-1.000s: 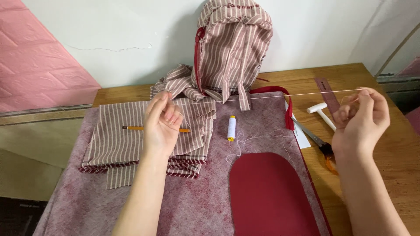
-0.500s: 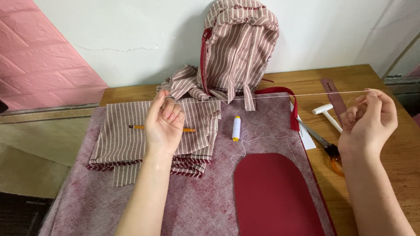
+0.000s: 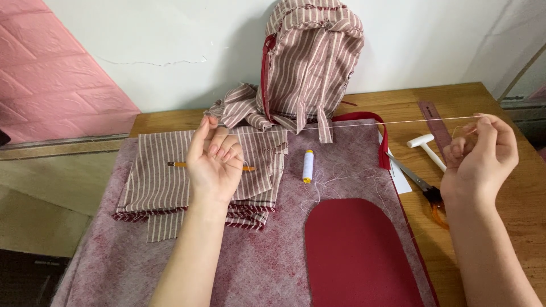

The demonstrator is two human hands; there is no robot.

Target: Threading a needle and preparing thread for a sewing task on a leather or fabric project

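**Thread Pulled Taut Over the Sewing Table**

Wooden tabletop (image 3: pixel 500 227) ran across the frame below a white wall, and most of it lay under a mottled maroon felt sheet (image 3: pixel 256 267). Nearest to us, at lower centre, a dark red rounded panel (image 3: pixel 358 256) rested flat on the felt.

Our left hand (image 3: pixel 215 162) was raised at centre left, palm toward us, fingers curled in and pinching one end of a white thread (image 3: pixel 364 124). Our right hand (image 3: pixel 480 156) hovered at the right edge, fingers closed on the other end. The thread stretched tight and nearly level between them, across the upper middle of the frame.

Beneath the left hand lay folded striped fabric (image 3: pixel 159 182) with an orange pencil (image 3: pixel 179 165) on top. Between the hands, a white spool (image 3: pixel 307 166) lay on the felt with loose thread tangled just beside it. Under the right hand we saw scissors (image 3: pixel 424 187) with orange handles and a small white hammer (image 3: pixel 426 146) on the bare wood.

Farther back, a striped backpack (image 3: pixel 310 62) stood upright against the wall, a red strap (image 3: pixel 375 128) trailing from its base, and a ruler (image 3: pixel 435 122) lay toward the upper right.
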